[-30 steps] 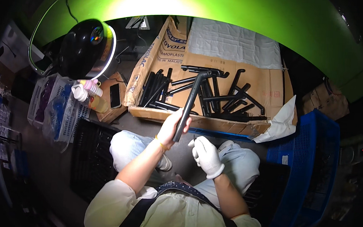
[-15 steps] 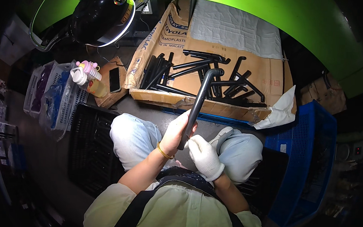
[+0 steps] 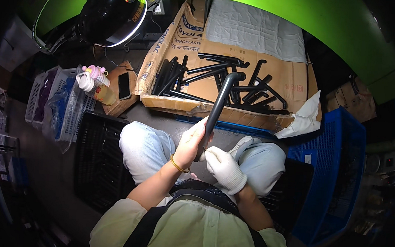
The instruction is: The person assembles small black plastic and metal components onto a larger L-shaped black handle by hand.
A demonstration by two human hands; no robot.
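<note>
A dim workspace seen from above, under a curved bright green hood, with a seated person's knees in pale blue trousers at the centre.

The bare left hand (image 3: 191,143) is wrapped around the lower part of a black bent bar (image 3: 219,107), holding it over the lap. The bar's long axis runs from the hands up and slightly right, away from the person, ending in a short bend that turns right. The right hand (image 3: 224,169), in a white glove, is closed at the bar's bottom end; what its fingertips pinch is too small to make out.

Beyond the knees lies an open brown cardboard box (image 3: 171,102) with blue lettering on its raised left flap, holding a loose pile of similar black bars (image 3: 236,87). A white cloth (image 3: 302,122) hangs at the box's right corner. A blue plastic crate (image 3: 334,172) stands on the right, partly lost in shadow. On the left are a black round lamp (image 3: 110,13), a pink-capped bottle (image 3: 95,82) and a dark phone (image 3: 124,86).
</note>
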